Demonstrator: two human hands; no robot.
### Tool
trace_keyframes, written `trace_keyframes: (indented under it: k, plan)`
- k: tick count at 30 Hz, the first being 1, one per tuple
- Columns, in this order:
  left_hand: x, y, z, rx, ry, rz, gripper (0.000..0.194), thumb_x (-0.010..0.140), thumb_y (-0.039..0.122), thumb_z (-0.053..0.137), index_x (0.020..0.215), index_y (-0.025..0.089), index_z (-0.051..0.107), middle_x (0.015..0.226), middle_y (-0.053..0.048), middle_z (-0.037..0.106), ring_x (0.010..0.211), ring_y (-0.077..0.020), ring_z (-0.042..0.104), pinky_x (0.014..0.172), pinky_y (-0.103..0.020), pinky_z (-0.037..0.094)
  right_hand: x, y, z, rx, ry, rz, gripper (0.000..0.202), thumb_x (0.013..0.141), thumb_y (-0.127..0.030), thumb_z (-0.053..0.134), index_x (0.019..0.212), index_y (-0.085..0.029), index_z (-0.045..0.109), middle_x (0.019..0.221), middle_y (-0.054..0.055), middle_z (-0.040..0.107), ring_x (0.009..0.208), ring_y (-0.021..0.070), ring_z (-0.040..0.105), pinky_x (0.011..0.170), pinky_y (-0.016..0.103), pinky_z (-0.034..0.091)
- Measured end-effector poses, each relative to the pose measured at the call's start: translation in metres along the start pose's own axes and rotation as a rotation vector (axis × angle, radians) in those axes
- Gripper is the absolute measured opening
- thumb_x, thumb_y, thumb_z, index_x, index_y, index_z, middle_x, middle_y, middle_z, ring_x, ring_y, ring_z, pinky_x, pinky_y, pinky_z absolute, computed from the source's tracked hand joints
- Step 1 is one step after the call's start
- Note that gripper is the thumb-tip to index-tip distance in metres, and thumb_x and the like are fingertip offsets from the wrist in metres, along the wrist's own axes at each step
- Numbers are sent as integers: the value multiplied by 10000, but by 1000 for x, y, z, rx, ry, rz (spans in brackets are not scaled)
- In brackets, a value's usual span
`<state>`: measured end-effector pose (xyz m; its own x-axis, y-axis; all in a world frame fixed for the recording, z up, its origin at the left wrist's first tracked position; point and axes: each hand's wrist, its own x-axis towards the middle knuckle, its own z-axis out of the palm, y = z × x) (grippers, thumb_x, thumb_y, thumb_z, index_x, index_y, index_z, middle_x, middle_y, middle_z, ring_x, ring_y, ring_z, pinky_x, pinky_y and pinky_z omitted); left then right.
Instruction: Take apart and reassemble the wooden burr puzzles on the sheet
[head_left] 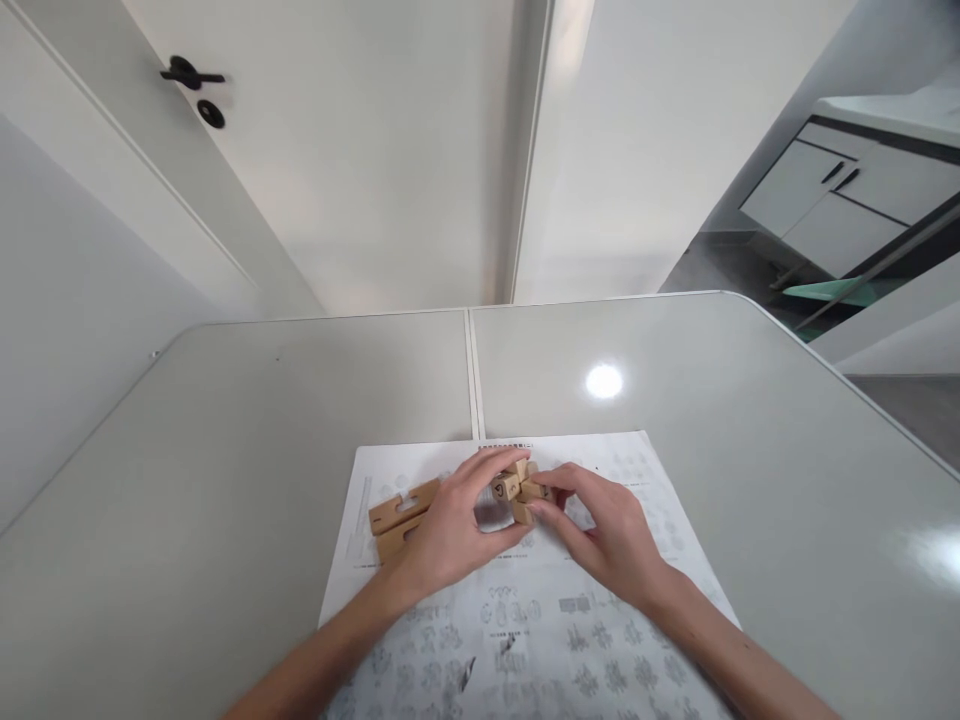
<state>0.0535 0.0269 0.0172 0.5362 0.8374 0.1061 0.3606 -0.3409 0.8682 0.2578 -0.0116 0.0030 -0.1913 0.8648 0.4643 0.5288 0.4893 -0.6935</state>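
Between my two hands is a small wooden burr puzzle, made of several interlocked notched blocks with dark marks on some ends. My left hand curves round its left side, thumb below and fingers above, closed on it. From the right, my right hand pinches the puzzle's right side between thumb and fingers. Two loose notched wooden pieces lie on the paper left of my left hand, which partly hides them. Beneath everything is a printed instruction sheet with rows of small diagrams, too faint to read.
The pale grey table has a seam down its middle and rounded far corners. Beyond its far edge stands a white door with a black handle. White cabinets stand at the far right.
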Motion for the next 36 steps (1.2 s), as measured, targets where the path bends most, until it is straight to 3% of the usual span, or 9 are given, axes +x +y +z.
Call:
trace_keyframes:
  k: [10,19,22,26,31,36]
  plan:
    - [-1,1,-2,-40,-3,-20,624,874,242,803,1421,390,542,1407,-12,649,1274,-252,633,1082,-412,530,0,0,0,34,3,21,132,1058,-330,582,1138,-231,619,839,30,721,649,163,645,536,269,535]
    - [1,2,-5,-171,-7,-102,637,859,214,797,1419,385,546,1422,-13,640,1255,-240,658,1043,-394,585,-1,0,-1,112,13,84,206,1073,-260,512,1268,-282,577,997,32,755,774,175,707,668,286,594]
    - [1,1,-7,-205,-11,-110,643,854,205,798,1420,374,546,1460,-22,619,1269,-253,658,1075,-426,575,0,2,0,110,31,153,215,1077,-259,501,1280,-278,570,990,34,726,811,180,699,681,285,585]
    - [2,2,-9,-243,-17,-114,651,853,211,801,1430,367,544,1476,-21,609,1282,-256,652,1106,-439,557,2,4,-1,130,-45,248,242,1078,-312,509,1307,-276,575,1102,60,689,851,185,675,647,284,554]
    - [1,4,-8,-252,-36,-121,652,844,228,817,1421,384,558,1470,-14,609,1304,-258,634,1098,-412,563,6,2,-3,244,-131,312,212,1084,-374,486,1227,-267,601,1105,69,680,879,200,653,643,290,528]
    - [1,6,-9,-263,-83,-123,679,829,205,805,1430,383,546,1469,-26,612,1276,-270,654,1042,-418,596,10,2,-5,377,-170,425,244,1084,-455,474,1087,-245,598,958,48,664,775,188,588,604,283,458]
